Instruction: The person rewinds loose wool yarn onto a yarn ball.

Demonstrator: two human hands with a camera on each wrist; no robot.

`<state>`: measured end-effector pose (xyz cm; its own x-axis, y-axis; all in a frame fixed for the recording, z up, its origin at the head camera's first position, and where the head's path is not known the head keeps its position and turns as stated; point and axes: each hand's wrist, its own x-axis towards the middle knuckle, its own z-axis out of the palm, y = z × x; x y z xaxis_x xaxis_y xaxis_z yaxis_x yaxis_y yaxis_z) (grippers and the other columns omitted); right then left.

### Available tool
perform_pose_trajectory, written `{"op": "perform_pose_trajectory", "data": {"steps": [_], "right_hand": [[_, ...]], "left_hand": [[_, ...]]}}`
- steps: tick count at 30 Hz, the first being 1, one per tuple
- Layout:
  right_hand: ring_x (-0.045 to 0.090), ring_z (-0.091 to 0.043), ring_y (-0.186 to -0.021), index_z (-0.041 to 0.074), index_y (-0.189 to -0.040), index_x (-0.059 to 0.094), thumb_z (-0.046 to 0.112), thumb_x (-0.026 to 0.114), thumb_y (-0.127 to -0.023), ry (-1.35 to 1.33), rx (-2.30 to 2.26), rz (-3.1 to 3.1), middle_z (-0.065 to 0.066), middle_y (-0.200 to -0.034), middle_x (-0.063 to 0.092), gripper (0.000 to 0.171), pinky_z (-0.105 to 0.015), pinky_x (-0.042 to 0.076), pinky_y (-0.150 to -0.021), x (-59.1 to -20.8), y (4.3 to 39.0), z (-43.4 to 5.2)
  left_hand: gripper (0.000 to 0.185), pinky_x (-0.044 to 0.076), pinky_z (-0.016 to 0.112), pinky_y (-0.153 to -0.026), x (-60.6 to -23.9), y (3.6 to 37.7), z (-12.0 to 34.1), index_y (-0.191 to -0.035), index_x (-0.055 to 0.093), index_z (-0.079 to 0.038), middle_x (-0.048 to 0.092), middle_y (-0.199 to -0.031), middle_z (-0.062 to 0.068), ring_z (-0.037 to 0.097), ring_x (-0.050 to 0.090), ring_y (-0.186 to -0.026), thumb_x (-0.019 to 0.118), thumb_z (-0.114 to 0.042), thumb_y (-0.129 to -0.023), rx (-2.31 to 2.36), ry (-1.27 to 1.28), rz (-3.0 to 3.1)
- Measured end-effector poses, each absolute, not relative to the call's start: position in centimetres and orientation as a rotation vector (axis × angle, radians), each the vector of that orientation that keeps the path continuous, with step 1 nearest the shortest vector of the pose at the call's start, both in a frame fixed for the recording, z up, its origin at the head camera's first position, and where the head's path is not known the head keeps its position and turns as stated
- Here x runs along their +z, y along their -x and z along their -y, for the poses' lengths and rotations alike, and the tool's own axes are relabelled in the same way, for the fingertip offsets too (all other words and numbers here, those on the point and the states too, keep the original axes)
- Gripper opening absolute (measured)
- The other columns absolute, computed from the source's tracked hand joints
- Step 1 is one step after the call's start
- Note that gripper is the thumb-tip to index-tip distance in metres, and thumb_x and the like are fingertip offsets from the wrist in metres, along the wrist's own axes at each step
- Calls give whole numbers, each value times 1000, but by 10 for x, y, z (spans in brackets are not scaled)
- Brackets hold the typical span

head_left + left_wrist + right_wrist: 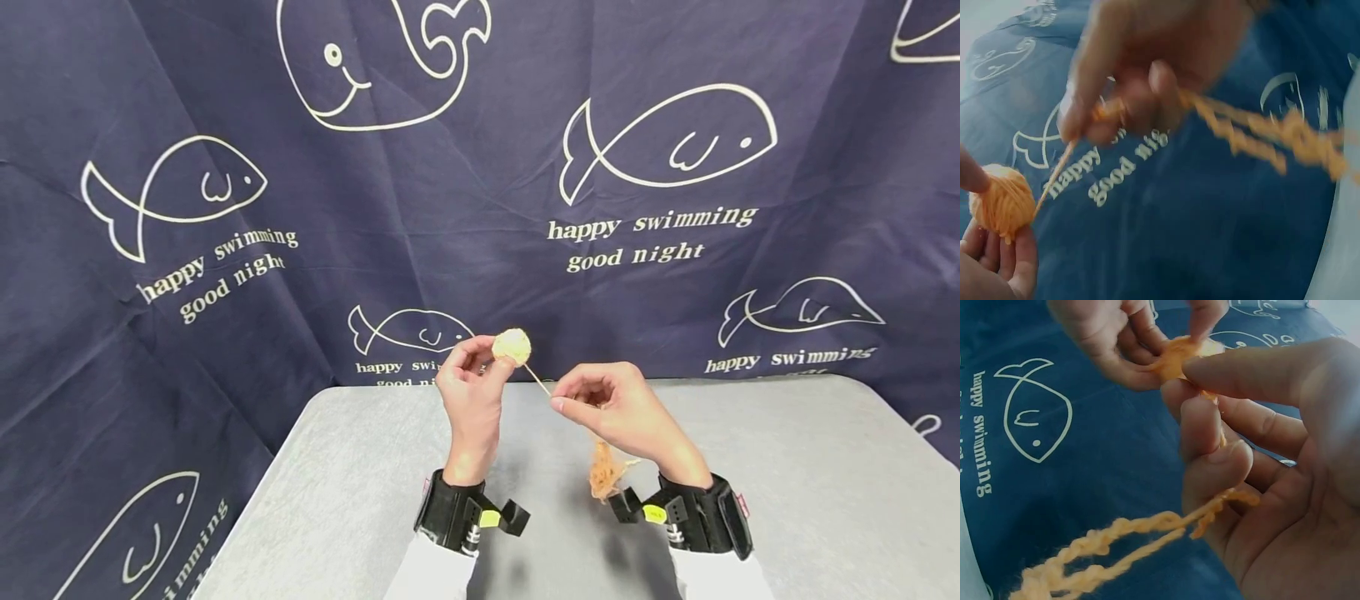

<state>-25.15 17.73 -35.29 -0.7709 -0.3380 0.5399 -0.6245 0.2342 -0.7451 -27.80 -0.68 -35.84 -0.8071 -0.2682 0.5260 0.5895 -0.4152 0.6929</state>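
Left hand (471,392) pinching yarn ball (512,346), right hand (611,408) pinching strand (537,377), grey table (810,483), fish-print backdrop (225,275)

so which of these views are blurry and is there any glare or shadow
Head view: sharp, evenly lit, no glare, soft shadows on the table. Left wrist view: right hand and loose yarn smeared by blur, yarn ball clearer. Right wrist view: left hand slightly soft.

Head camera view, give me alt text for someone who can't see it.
Two hands wind orange yarn above a grey table: the left hand grips a small yarn ball, and the right hand pinches the taut strand, loose yarn dangling below. Behind hangs a navy fish-print cloth.
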Motion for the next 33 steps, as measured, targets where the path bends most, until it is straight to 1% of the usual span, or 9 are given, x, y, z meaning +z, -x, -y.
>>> {"op": "perform_pose_trajectory", "data": {"steps": [3,8,13,18,21,23,26,30,33], "right_hand": [[55,-10,-56,17,-88,75,5,78,-86,-896,1504,2240,5,-69,65,13,-23,44,-46,-350,249,-179],[56,-12,-57,17,-91,75,3,78,-86,-884,1532,2193,4,-72,66,15,-24,45,-46,-345,245,-185],[56,-16,-55,9,-94,75,-5,75,-87,-874,1664,2084,-4,-76,68,16,-26,46,-45,-342,244,-193],[58,-16,-57,0,-95,73,-6,74,-87,-764,1805,1956,-4,-73,67,11,-24,48,-49,-341,244,-200],[53,-12,-56,-6,-95,70,-11,70,-87,-755,1991,1782,-4,-76,69,9,-22,44,-48,-341,246,-202],[50,-13,-55,-9,-94,69,-17,65,-88,-761,2110,1631,-6,-77,70,11,-23,36,-45,-341,247,-203],[48,-13,-54,-11,-93,69,-21,61,-88,-704,2204,1462,-8,-76,70,14,-25,27,-45,-341,250,-206],[53,-10,-56,-10,-93,71,-16,66,-88,-544,2162,1485,-6,-75,71,9,-19,31,-44,-344,254,-212],[55,-7,-58,-8,-95,72,-8,72,-89,-500,2054,1668,-2,-76,71,7,-16,40,-48,-348,257,-216]], "left_hand": [[27,58,24,-77,-363,284,11,-98,64,14,67,-91,11,17,65,-82,72,13,-72,-1977,448,1446],[28,59,29,-73,-373,290,18,-94,68,-1,66,-91,9,20,64,-80,74,7,-68,-1521,525,1726],[26,58,32,-68,-375,289,23,-89,68,-5,64,-85,3,16,62,-74,78,-3,-65,-1262,668,2006],[24,57,29,-68,-370,282,28,-86,69,-9,64,-83,-1,12,62,-73,80,-5,-64,-1219,885,2291],[25,56,25,-68,-367,278,31,-85,69,-14,64,-82,-6,8,61,-73,78,-4,-64,-1257,1029,2444],[26,57,25,-71,-365,276,34,-86,69,-14,65,-84,-7,7,62,-75,77,-1,-66,-1340,1153,2503],[24,59,30,-80,-362,275,37,-90,70,-7,66,-88,0,11,63,-80,76,5,-70,-1584,1417,2450],[23,59,42,-90,-357,273,41,-96,65,8,64,-94,10,19,60,-91,71,8,-74,-1990,1762,2124],[25,57,36,-91,-354,272,41,-98,63,9,63,-99,6,19,57,-96,72,3,-77,-2232,1850,1800]]}}
